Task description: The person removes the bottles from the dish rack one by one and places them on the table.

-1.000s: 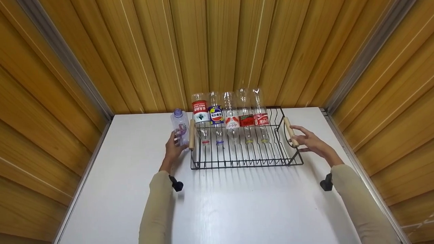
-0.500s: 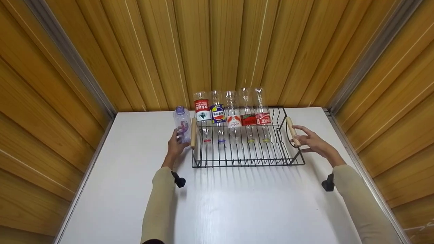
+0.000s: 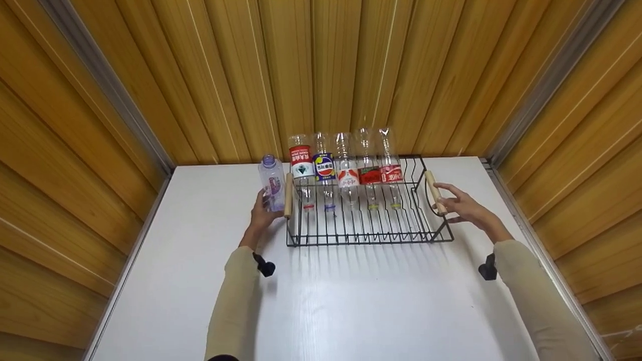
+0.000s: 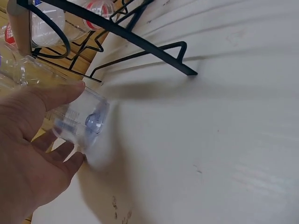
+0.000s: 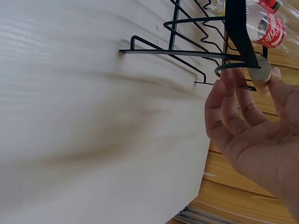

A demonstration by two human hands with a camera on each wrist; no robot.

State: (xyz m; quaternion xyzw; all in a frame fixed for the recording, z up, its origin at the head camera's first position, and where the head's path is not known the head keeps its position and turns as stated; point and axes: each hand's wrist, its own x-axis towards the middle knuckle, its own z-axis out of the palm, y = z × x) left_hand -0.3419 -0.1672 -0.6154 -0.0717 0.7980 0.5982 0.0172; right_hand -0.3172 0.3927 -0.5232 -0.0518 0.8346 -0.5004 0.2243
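Observation:
My left hand (image 3: 262, 216) grips the lower part of a clear, purple-tinted plastic bottle (image 3: 271, 178), which stands with its cap up just left of a black wire dish rack (image 3: 371, 243). In the left wrist view, the thumb lies along one side of the bottle (image 4: 88, 116) and the fingers curl round the other. On the rack's right side, my right hand (image 3: 467, 207) holds the wooden handle (image 3: 435, 193), with the thumb and curled fingers close about it in the right wrist view.
Several clear plastic bottles lean in a row in the rack, caps toward the front. Among them are a red-and-white labelled bottle (image 3: 301, 163) and a blue-labelled one (image 3: 324, 168). Behind the white table (image 3: 351, 311) rises a yellow wood-look wall (image 3: 331, 75).
The head view has shifted slightly, so the rack and bottles appear a little higher and further right. Both hands keep their holds.

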